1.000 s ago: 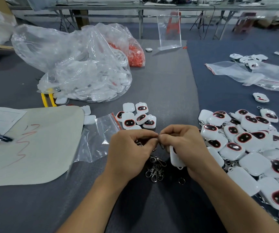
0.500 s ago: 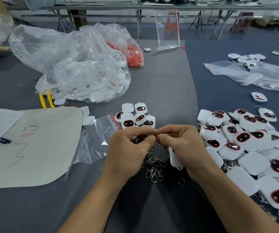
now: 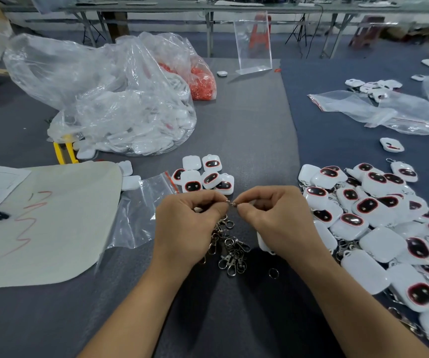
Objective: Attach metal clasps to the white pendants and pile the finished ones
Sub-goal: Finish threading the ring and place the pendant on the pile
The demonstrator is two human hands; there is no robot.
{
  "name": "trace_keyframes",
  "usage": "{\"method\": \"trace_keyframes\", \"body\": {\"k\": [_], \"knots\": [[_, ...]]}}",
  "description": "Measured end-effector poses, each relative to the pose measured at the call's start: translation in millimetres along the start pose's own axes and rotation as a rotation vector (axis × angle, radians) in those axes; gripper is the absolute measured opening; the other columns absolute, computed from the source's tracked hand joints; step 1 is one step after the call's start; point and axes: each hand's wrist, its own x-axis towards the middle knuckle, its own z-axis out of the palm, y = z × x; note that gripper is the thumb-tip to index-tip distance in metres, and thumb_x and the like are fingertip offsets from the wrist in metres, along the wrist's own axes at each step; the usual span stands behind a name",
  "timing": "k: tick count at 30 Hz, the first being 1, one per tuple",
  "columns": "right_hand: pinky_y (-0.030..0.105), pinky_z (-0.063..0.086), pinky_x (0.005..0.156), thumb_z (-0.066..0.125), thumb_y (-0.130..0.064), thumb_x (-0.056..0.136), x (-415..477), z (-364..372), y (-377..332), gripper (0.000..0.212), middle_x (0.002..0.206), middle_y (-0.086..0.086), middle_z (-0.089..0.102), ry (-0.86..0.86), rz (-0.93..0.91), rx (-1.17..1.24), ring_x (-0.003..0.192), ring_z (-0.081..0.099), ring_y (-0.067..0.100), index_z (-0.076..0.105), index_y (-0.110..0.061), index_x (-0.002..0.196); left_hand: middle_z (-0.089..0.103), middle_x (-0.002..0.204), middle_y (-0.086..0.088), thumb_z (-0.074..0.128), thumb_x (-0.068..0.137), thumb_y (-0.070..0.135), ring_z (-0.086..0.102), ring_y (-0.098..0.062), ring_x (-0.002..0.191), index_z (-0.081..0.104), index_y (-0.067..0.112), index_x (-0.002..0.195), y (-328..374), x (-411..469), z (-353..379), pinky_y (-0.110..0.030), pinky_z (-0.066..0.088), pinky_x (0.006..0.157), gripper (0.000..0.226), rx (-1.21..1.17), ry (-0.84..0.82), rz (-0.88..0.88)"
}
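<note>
At mid-table, above the loose clasps (image 3: 230,250), pinching one clasp (image 3: 232,202) between the fingertips of left hand (image 3: 190,223) and right hand (image 3: 279,220), both clenched on it; white pendant (image 3: 263,244) tucked under the right palm; judged well along, given the finished pile (image 3: 379,218) at right; left to do: the small unclasped group (image 3: 205,177), plus the bag (image 3: 130,120).

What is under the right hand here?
A white pendant shows its edge beneath the right hand; the palm covers the rest, so its face and how it is held cannot be seen. That hand and the left hand pinch a small metal ring.
</note>
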Motion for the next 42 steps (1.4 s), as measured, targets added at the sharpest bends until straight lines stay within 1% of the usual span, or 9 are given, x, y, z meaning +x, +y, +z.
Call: {"method": "trace_keyframes", "body": {"k": [4,9,16,21,26,29,34,37,42], "knots": [[0.012,0.034,0.044,0.08,-0.013,0.084,-3.2,2.8,-0.1,0.017,0.05,0.001,0.059,0.089,-0.097,-0.081,0.041,0.042,0.004,0.077,-0.028,0.076,0.07,0.065,0.024,0.082,0.079,0.01,0.059,0.008,0.054,0.075,0.035,0.069,2.2,-0.2,0.3,-0.005,0.041,0.054,0.028,0.03,0.009,0.03],[0.015,0.036,0.046,0.084,-0.016,0.081,-3.8,5.7,-1.1,0.013,0.051,-0.002,0.061,0.053,-0.12,-0.074,0.043,0.045,0.003,0.078,-0.027,0.076,0.071,0.072,0.03,0.083,0.077,0.007,0.067,0.01,0.068,0.073,0.044,0.074,6.9,-2.7,1.0,-0.002,0.044,0.062,0.039,0.045,0.035,0.094],[0.019,0.039,0.044,0.08,-0.013,0.083,-4.5,5.0,0.4,0.016,0.052,-0.001,0.062,0.096,-0.153,-0.058,0.042,0.048,0.008,0.074,-0.024,0.072,0.071,0.068,0.026,0.081,0.078,0.018,0.063,0.009,0.061,0.077,0.037,0.076,6.1,-4.3,0.2,-0.004,0.042,0.057,0.02,0.087,-0.014,0.092],[0.023,0.041,0.047,0.08,-0.015,0.084,-3.5,3.8,1.9,0.015,0.054,0.001,0.06,0.086,-0.203,-0.123,0.048,0.051,0.019,0.073,-0.024,0.075,0.073,0.072,0.024,0.081,0.077,0.016,0.069,0.005,0.069,0.08,0.034,0.077,4.7,-3.7,-1.0,-0.008,0.048,0.062,0.018,0.024,-0.013,0.052],[0.025,0.042,0.049,0.078,-0.012,0.084,-1.6,1.9,4.7,0.016,0.053,0.002,0.056,0.053,-0.255,-0.146,0.05,0.05,0.02,0.073,-0.024,0.075,0.069,0.059,0.014,0.074,0.074,0.023,0.057,0.005,0.054,0.078,0.034,0.072,6.3,-2.4,-1.8,-0.014,0.046,0.053,0.011,-0.002,-0.062,0.022],[0.035,0.045,0.051,0.077,-0.012,0.084,1.4,1.2,6.5,0.015,0.055,0.004,0.058,0.007,-0.244,-0.098,0.053,0.052,0.025,0.073,-0.024,0.076,0.066,0.055,0.007,0.071,0.072,0.022,0.052,0.0,0.052,0.078,0.028,0.069,5.2,-0.6,-2.0,-0.02,0.043,0.052,0.01,-0.072,-0.116,-0.063],[0.042,0.048,0.055,0.076,-0.008,0.085,4.0,-1.8,8.0,0.015,0.06,0.009,0.065,-0.084,-0.222,0.0,0.058,0.059,0.035,0.075,-0.021,0.078,0.075,0.066,-0.003,0.077,0.071,0.014,0.064,-0.007,0.059,0.081,0.021,0.07,2.8,4.5,-12.0,-0.02,0.05,0.059,0.008,-0.249,-0.241,-0.186],[0.041,0.047,0.055,0.075,-0.01,0.084,4.5,-2.7,7.3,0.013,0.061,0.008,0.065,-0.111,-0.234,0.006,0.058,0.058,0.033,0.075,-0.022,0.079,0.076,0.068,-0.006,0.082,0.074,0.002,0.069,-0.008,0.061,0.082,0.023,0.072,1.8,6.7,-17.9,-0.017,0.052,0.059,0.022,-0.26,-0.292,-0.196],[0.041,0.045,0.054,0.076,-0.01,0.085,4.3,-4.0,7.1,0.014,0.06,0.008,0.064,-0.136,-0.234,-0.006,0.056,0.056,0.032,0.074,-0.021,0.077,0.076,0.068,-0.006,0.079,0.065,0.016,0.069,-0.01,0.06,0.082,0.025,0.072,3.7,6.4,-19.1,-0.02,0.055,0.06,0.013,-0.249,-0.297,-0.225]]}}
